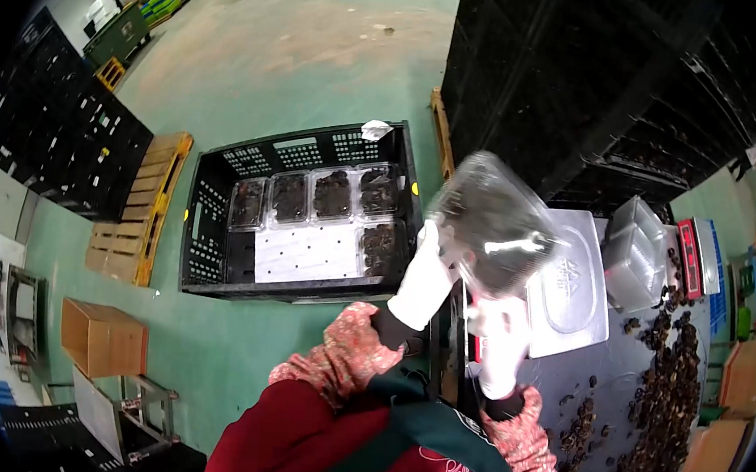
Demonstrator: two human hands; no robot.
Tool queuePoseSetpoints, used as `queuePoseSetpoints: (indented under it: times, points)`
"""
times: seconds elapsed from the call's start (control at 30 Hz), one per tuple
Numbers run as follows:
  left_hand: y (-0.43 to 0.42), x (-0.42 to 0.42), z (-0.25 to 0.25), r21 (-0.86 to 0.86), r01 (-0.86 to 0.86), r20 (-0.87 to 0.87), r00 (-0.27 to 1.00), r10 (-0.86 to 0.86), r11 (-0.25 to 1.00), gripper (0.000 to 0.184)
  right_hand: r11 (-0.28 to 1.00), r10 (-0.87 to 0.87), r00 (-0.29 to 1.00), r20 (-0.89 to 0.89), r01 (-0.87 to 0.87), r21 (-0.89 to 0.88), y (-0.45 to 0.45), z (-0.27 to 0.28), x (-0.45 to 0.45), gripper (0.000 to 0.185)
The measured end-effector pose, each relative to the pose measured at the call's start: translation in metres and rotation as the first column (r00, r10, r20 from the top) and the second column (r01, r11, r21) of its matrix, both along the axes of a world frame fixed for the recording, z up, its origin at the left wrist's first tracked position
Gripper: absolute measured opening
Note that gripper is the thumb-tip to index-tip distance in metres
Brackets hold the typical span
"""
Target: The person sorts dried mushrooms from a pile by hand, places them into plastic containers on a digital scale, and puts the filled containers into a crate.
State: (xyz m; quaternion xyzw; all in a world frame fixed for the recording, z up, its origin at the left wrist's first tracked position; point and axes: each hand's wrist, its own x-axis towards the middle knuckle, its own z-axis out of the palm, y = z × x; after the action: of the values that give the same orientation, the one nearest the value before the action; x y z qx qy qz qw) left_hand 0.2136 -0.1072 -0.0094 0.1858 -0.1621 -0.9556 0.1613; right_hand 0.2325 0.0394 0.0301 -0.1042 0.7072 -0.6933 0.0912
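Observation:
A clear plastic box [498,220] with dark brown pieces inside is held up, tilted and smeared by motion. My left hand [425,281], in a white glove, grips its left side. My right hand [499,337], also gloved and blurred, is closed at the box's near edge, its fingertips partly hidden. Left of my hands stands a black crate [292,296] with several filled clear boxes [332,194] and a white perforated sheet [304,254] in it. A translucent plastic tray [567,288] lies just right of the held box.
Stacked clear containers [635,258] stand beside a red scale [689,259]. Loose dark pieces [640,430] are strewn over the grey table [554,386]. A tall stack of black crates [571,82] rises ahead; more crates [64,119] and a wooden pallet [138,206] are at left.

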Motion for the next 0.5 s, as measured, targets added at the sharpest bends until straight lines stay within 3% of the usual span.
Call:
queuePoseSetpoints:
  times: [0.07, 0.1, 0.13, 0.2, 0.23, 0.27, 0.33, 0.37, 0.4, 0.43, 0.47, 0.5]
  points:
    - [-0.026, 0.025, -0.006, 0.016, -0.025, 0.005, 1.0, 0.025, 1.0, 0.036, 0.914, 0.363, 0.903, -0.231, -0.296, 0.278, -0.032, -0.022, -0.006, 0.018]
    - [-0.068, 0.039, -0.046, -0.181, -0.008, 0.078, 0.997, 0.022, 0.983, 0.039, 0.873, 0.455, 0.824, -0.339, -0.338, 0.351, -0.045, -0.025, -0.002, 0.025]
    - [-0.102, 0.052, -0.057, -0.375, -0.005, 0.152, 0.986, 0.066, 0.927, 0.043, 0.749, 0.57, 0.821, -0.037, -0.501, 0.435, -0.048, -0.008, 0.003, 0.033]
    - [-0.171, 0.075, -0.058, -0.749, 0.089, 0.297, 0.931, 0.213, 0.657, 0.052, 0.715, 0.659, 0.745, -0.104, -0.579, 0.391, -0.044, -0.023, 0.006, 0.037]
    - [-0.208, 0.082, -0.067, -0.812, 0.182, 0.346, 0.915, 0.206, 0.554, 0.056, 0.667, 0.692, 0.722, 0.019, -0.649, 0.367, -0.037, -0.039, 0.004, 0.039]
    - [-0.258, 0.09, -0.103, -0.81, 0.333, 0.405, 0.913, 0.051, 0.482, 0.065, 0.69, 0.669, 0.742, 0.049, -0.645, 0.329, -0.028, -0.055, 0.004, 0.037]
    - [-0.347, 0.112, -0.21, -0.803, 0.565, 0.581, 0.813, 0.039, 0.188, 0.07, 0.782, 0.53, 0.811, 0.25, -0.581, 0.225, -0.002, -0.06, 0.006, 0.034]
    - [-0.348, 0.112, -0.211, -0.765, 0.616, 0.603, 0.788, 0.127, -0.187, 0.072, 0.826, 0.478, 0.827, 0.296, -0.538, 0.17, 0.012, -0.059, 0.008, 0.031]
    - [-0.349, 0.11, -0.213, -0.609, 0.599, 0.565, 0.788, 0.245, -0.521, 0.074, 0.876, 0.405, 0.832, 0.378, -0.472, 0.1, 0.027, -0.061, 0.017, 0.031]
    - [-0.312, 0.089, -0.159, -0.197, 0.618, 0.712, 0.624, 0.322, -0.761, 0.065, 0.873, 0.372, 0.824, 0.428, -0.467, 0.139, 0.038, -0.054, 0.015, 0.03]
    - [-0.275, 0.07, -0.115, -0.061, 0.577, 0.761, 0.555, 0.336, -0.814, 0.066, 0.865, 0.343, 0.807, 0.481, -0.471, 0.172, 0.049, -0.054, 0.008, 0.029]
    - [-0.298, 0.083, -0.16, -0.14, 0.539, 0.713, 0.637, 0.293, -0.831, 0.065, 0.91, 0.285, 0.894, 0.346, -0.366, 0.197, 0.063, -0.065, 0.019, 0.028]
